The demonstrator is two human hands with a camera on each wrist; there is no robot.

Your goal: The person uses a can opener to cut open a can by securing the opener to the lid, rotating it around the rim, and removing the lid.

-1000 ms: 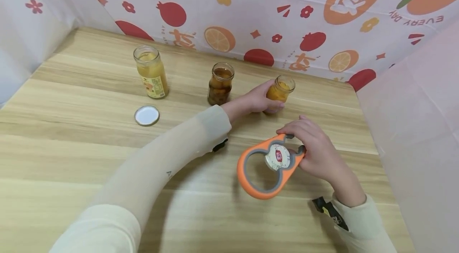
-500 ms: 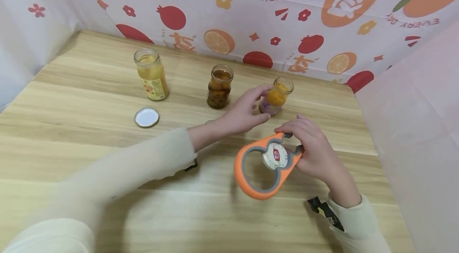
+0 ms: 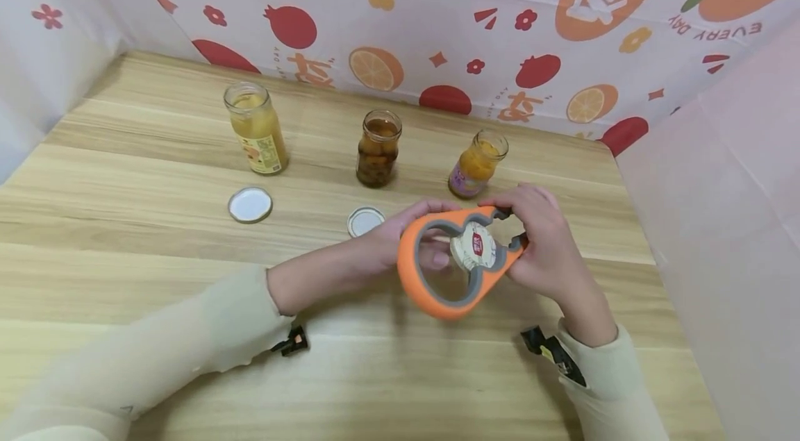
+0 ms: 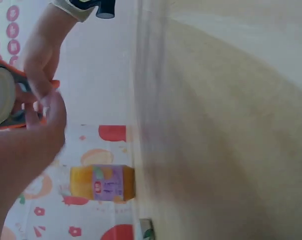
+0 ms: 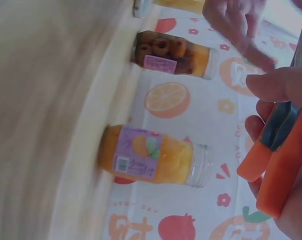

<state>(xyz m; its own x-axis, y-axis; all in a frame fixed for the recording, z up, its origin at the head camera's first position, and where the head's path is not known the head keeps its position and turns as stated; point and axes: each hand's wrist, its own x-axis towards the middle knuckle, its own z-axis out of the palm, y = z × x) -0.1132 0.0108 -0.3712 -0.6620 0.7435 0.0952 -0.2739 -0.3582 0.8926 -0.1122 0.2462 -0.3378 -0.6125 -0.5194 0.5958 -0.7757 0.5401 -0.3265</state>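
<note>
My right hand [image 3: 545, 243] grips the handles of an orange and grey jar opener [image 3: 409, 257], held up over the table. A white lid with a red mark [image 3: 476, 245] sits in the opener's smaller opening. Reaching in from the left, my left hand [image 3: 384, 243] has its fingers extended behind the opener, the thumb showing through the big ring. In the right wrist view the opener's orange handle ends [image 5: 283, 175] stick out of the right hand. Behind the hands stands an uncapped small jar of orange fruit with a purple label [image 3: 476, 167].
An uncapped jar of dark fruit [image 3: 378, 153] stands mid-table, and a taller yellow jar [image 3: 257, 132] farther left, also uncapped. Two lids, one white [image 3: 250, 205] and one nearer the middle [image 3: 365, 220], lie upside down on the wooden table [image 3: 156, 239]. Fruit-printed sheeting [image 3: 350, 17] backs the table.
My left hand has let go of the small orange jar and come back toward the opener. The opener has shifted slightly up and left in the right hand.
</note>
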